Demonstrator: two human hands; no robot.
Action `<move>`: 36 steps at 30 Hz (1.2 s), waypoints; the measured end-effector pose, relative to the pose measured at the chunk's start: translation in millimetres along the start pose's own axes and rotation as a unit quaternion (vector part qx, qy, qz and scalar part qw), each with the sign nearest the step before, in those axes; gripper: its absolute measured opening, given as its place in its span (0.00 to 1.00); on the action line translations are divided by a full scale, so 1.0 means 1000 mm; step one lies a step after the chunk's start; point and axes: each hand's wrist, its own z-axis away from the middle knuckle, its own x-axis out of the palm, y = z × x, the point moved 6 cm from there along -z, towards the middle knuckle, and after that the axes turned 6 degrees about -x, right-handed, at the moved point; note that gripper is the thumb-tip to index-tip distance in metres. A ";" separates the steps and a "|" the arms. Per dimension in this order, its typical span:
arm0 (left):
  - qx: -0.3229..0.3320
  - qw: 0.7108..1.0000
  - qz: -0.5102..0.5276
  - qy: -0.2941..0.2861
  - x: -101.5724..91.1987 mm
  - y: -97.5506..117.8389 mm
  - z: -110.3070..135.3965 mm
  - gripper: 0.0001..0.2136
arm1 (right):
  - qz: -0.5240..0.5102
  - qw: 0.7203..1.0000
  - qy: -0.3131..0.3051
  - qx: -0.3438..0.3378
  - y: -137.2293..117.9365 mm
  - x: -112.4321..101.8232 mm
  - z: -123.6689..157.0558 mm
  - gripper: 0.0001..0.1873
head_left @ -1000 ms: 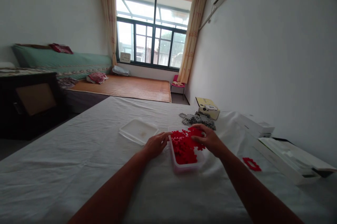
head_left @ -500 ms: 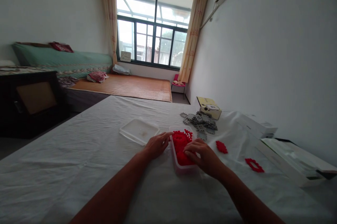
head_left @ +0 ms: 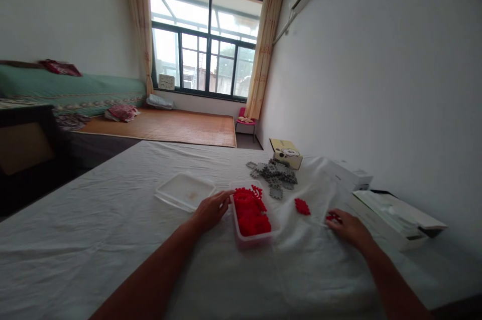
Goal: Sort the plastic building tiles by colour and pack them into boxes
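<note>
A clear plastic box [head_left: 276, 233] holding a heap of red interlocking pieces [head_left: 250, 214] stands in front of me. My left hand [head_left: 211, 211] is at its left side, fingers curled, with the fingertips at the rim. Off to the right, my right hand [head_left: 350, 228] has its fingers closed around a red interlocking piece [head_left: 333, 217], partly hidden by the hand. Another red piece [head_left: 302, 206] lies flat on the cloth between the box and that hand.
The box's clear lid [head_left: 186, 191] lies at the left. Beyond the box are grey interlocking pieces [head_left: 274, 174] in a pile and a yellow box [head_left: 286, 153]. White boxes [head_left: 399, 217] stand along the right. A white cloth [head_left: 124, 199] covers the table.
My right hand has left the red pieces inside the box and moved right to the red piece on the cloth. My left hand stays at the rim. The view has turned slightly right.
</note>
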 end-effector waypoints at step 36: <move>-0.169 0.952 -0.254 -0.029 -0.051 -0.019 0.019 0.10 | -0.230 0.914 0.029 -0.332 -0.235 -0.033 0.055 0.19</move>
